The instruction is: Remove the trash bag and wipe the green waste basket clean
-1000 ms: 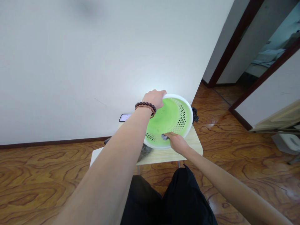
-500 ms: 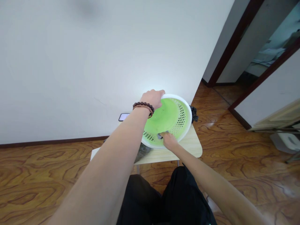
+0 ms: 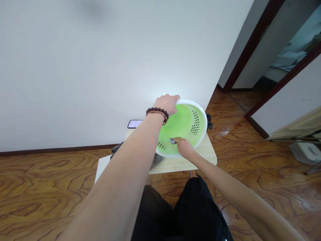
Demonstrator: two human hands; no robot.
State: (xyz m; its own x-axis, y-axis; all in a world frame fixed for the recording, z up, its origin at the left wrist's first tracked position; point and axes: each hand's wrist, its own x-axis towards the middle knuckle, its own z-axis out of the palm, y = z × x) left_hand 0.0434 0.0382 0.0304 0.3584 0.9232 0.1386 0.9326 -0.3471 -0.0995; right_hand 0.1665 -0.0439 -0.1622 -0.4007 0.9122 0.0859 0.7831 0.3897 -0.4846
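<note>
My left hand (image 3: 167, 103) grips the rim of the basket (image 3: 180, 124) on the table (image 3: 205, 152), my right hand (image 3: 185, 147) pinching a crumpled wad (image 3: 172, 141) inside it. Basket looks light, stiffish plastic, best held by that rim; wad seems soft.

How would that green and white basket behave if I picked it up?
The basket looks like thin molded plastic with many holes, so it is probably light for its size. Its thick white rim suggests it would mostly hold its shape, perhaps flexing a little. Being wide and round, it could tip if lifted by one edge only.
</note>
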